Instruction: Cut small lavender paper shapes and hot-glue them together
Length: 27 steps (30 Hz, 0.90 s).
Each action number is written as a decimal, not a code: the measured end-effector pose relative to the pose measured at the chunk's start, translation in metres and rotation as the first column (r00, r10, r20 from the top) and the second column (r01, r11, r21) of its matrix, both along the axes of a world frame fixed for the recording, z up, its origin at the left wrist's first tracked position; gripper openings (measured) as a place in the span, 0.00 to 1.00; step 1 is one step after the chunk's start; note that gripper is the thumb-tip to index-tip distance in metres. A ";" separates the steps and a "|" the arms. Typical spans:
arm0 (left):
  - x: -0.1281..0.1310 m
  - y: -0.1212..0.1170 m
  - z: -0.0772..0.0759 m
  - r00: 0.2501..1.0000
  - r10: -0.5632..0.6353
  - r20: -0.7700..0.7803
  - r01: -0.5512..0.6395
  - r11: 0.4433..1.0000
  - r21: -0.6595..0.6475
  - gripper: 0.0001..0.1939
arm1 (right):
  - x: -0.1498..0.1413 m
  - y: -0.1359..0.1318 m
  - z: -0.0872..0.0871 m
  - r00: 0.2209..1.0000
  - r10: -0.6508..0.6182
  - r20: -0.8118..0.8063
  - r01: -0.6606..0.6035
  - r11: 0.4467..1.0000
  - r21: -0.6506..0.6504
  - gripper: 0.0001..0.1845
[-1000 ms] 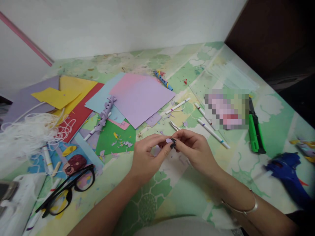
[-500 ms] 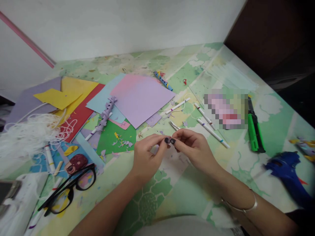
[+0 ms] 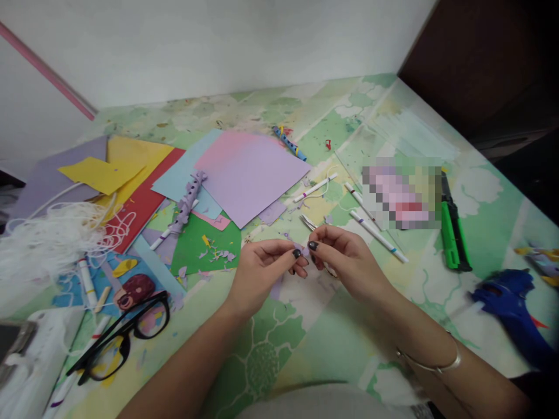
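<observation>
Between my fingertips is a small piece of purple paper (image 3: 305, 252), mostly covered by the fingers. My left hand (image 3: 264, 270) pinches it from the left, thumb against the fingers. From the other side my right hand (image 3: 343, 256) grips it between thumb and forefinger. A pair of scissors (image 3: 309, 222) lies just behind my right hand, partly hidden by it. Large purple sheets (image 3: 255, 174) rest on the table beyond my hands. A green sheet (image 3: 209, 238) with small purple scraps on it lies left of my left hand.
On the left are white string (image 3: 65, 244), black-framed glasses (image 3: 126, 337) and yellow paper (image 3: 102, 174). Several markers (image 3: 378, 235) lie at the right, near a green cutter (image 3: 454, 233) and a blue glue gun (image 3: 509, 308). A pixelated patch hides one item.
My fingertips have parted slightly, and more of the small purple paper shows between them. My right hand has shifted a little to the right. Objects on the table stay put.
</observation>
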<state>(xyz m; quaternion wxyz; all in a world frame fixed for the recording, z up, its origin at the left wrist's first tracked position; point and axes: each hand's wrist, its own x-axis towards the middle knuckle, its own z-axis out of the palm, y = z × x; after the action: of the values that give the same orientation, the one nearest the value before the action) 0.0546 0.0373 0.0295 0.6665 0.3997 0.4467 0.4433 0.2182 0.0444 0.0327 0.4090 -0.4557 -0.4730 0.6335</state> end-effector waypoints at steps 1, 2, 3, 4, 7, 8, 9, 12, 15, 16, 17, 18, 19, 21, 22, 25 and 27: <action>0.000 0.000 0.000 1.000 -0.004 -0.012 0.004 1.000 -0.008 0.04 | 0.000 0.000 0.000 1.000 0.001 0.002 -0.001 1.000 -0.004 0.05; 0.001 0.000 0.001 1.000 -0.003 -0.024 0.003 1.000 -0.019 0.03 | 0.001 0.000 0.000 1.000 -0.002 0.006 0.003 1.000 -0.007 0.06; 0.001 0.000 0.002 0.999 0.004 -0.039 -0.005 0.999 -0.034 0.03 | 0.001 0.000 0.000 1.000 -0.008 0.013 0.008 1.000 -0.007 0.06; 0.001 0.000 0.003 0.998 0.014 -0.057 -0.017 0.999 -0.049 0.03 | 0.001 0.000 0.000 1.000 -0.012 0.022 0.012 1.000 -0.004 0.07; 0.000 -0.001 0.005 0.993 0.020 -0.118 -0.028 0.997 -0.068 0.04 | 0.000 -0.002 -0.003 0.998 0.006 0.069 -0.008 1.000 0.026 0.07; -0.002 -0.001 0.005 0.990 0.009 -0.141 -0.018 0.998 -0.065 0.04 | -0.001 -0.003 -0.005 0.995 0.022 0.100 -0.026 0.999 0.042 0.08; -0.004 -0.002 0.005 0.987 -0.006 -0.163 -0.004 0.998 -0.061 0.04 | -0.003 -0.003 -0.007 0.990 0.035 0.137 -0.044 0.997 0.061 0.08; -0.016 -0.002 0.006 0.975 -0.051 -0.216 0.042 0.998 -0.048 0.04 | -0.010 -0.005 -0.012 0.971 0.044 0.233 -0.076 0.989 0.130 0.06; -0.036 -0.001 0.009 0.952 -0.092 -0.291 0.098 0.995 0.008 0.04 | -0.017 -0.004 -0.012 0.976 0.054 0.213 -0.085 0.987 0.138 0.06; -0.044 0.000 0.009 0.939 -0.087 -0.332 0.105 0.994 0.037 0.04 | -0.019 -0.003 -0.011 0.979 0.055 0.198 -0.081 0.989 0.123 0.06; -0.053 0.000 0.010 0.925 -0.054 -0.376 0.085 0.994 0.066 0.04 | -0.020 -0.002 -0.010 0.981 0.054 0.188 -0.075 0.992 0.103 0.07; -0.062 0.001 0.009 0.904 -0.024 -0.427 0.069 0.994 0.090 0.04 | -0.021 -0.002 -0.010 0.982 0.051 0.181 -0.066 0.994 0.081 0.07; -0.071 0.000 0.007 0.875 0.011 -0.484 0.051 0.992 0.114 0.04 | -0.022 -0.001 -0.009 0.984 0.047 0.175 -0.058 0.997 0.059 0.08; -0.087 -0.001 0.000 0.795 0.041 -0.605 0.074 0.984 0.165 0.05 | -0.023 -0.001 -0.009 0.986 0.035 0.160 -0.039 0.999 0.020 0.09; -0.094 -0.002 -0.005 0.746 0.056 -0.663 0.110 0.973 0.205 0.05 | -0.023 -0.002 -0.010 0.987 0.022 0.157 -0.023 1.000 0.005 0.09; -0.108 -0.007 -0.019 0.663 0.067 -0.745 0.228 0.931 0.286 0.06 | -0.027 -0.004 -0.012 0.985 -0.007 0.173 0.015 0.999 -0.043 0.09; -0.112 -0.009 -0.025 0.630 0.050 -0.775 0.316 0.895 0.315 0.07 | -0.033 -0.007 -0.013 0.982 0.022 0.186 -0.003 0.995 -0.101 0.09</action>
<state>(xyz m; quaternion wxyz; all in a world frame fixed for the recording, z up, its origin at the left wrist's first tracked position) -0.0570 0.0285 0.0042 0.3422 0.7162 0.5472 0.2655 0.1856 0.0375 0.0194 0.3353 -0.5300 -0.4800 0.6134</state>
